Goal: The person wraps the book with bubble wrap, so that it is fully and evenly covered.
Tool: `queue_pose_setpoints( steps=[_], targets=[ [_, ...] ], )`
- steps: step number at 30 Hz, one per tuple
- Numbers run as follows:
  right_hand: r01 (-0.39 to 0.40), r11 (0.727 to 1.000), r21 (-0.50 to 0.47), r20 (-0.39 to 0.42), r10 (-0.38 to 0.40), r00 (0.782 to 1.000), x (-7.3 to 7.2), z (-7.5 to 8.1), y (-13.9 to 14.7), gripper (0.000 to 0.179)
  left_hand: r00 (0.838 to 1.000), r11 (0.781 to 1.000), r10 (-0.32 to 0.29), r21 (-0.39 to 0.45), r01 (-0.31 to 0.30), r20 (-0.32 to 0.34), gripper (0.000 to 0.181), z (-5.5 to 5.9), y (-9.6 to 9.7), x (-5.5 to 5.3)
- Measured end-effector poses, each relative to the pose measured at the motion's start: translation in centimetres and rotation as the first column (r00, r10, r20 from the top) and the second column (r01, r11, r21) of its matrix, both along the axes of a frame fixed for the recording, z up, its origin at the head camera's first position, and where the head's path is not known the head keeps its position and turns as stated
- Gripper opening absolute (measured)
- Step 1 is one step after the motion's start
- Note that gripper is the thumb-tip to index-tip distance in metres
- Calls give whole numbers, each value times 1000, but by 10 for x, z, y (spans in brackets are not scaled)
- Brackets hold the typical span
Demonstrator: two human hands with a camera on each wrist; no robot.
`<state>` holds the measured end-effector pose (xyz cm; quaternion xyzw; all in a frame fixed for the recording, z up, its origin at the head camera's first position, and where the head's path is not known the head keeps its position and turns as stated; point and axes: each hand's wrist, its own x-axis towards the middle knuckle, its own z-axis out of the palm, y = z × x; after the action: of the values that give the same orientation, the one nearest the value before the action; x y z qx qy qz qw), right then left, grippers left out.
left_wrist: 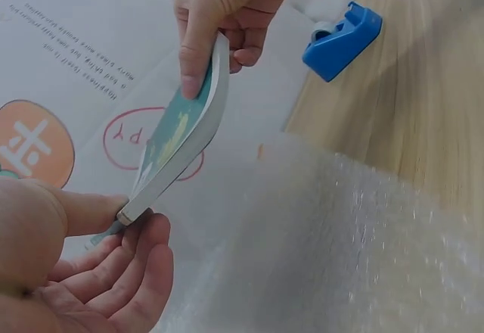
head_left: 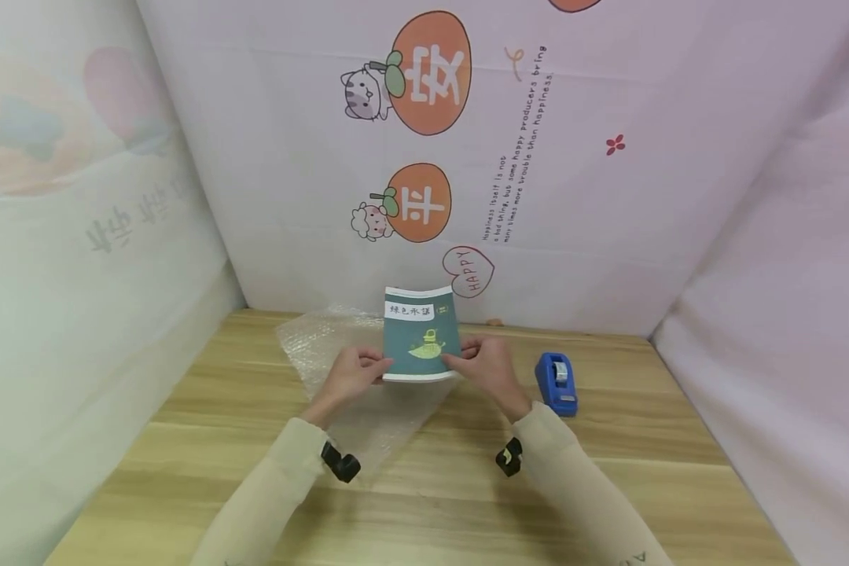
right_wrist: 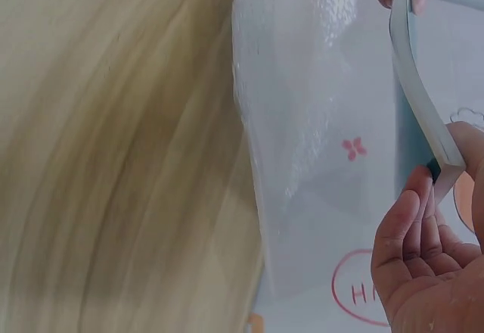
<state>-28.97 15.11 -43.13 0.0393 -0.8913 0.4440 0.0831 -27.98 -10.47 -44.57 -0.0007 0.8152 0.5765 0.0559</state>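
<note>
A thin green book point(head_left: 421, 334) with a white title label and a yellow leaf drawing is held up off the table, its cover facing the head camera. My left hand point(head_left: 354, 373) pinches its lower left edge, thumb on the cover and fingers behind. At the lower right edge my right hand point(head_left: 490, 365) grips it the same way. Both wrist views show the book point(left_wrist: 185, 132) bowed slightly between the hands. Below and behind it, a clear bubble wrap sheet point(head_left: 368, 428) lies on the wooden table, partly hidden by the book and left hand.
To the right of my right hand stands a blue tape dispenser point(head_left: 557, 384) with a roll in it. White printed cloth point(head_left: 566, 196) hangs behind the table point(head_left: 608, 495) and along both sides. A black wrist camera point(head_left: 340, 462) sits on the left sleeve.
</note>
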Motion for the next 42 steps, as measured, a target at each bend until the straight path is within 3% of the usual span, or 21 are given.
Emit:
queue_pose_setpoints(
  steps=[9, 17, 27, 42],
  targets=[
    [-25, 998, -49, -7, 25, 1000, -6, -13, -32, 29, 999, 999, 47, -14, -47, 2, 32, -4, -26, 4],
    [-28, 998, -58, 42, 30, 999, -10, -29, -53, 27, 997, 990, 64, -127, -68, -33, 32, -17, -42, 0],
    [-31, 995, -91, 83, 39, 996, -13, -51, -66, 28, 994, 968, 95, -230, -104, -49, 27, -34, -50, -6],
    [-8, 999, -35, 147, 13, 989, -16, -70, -75, 28, 995, 953, 100, -287, -98, -7, 28, -45, -53, -6]
  ],
)
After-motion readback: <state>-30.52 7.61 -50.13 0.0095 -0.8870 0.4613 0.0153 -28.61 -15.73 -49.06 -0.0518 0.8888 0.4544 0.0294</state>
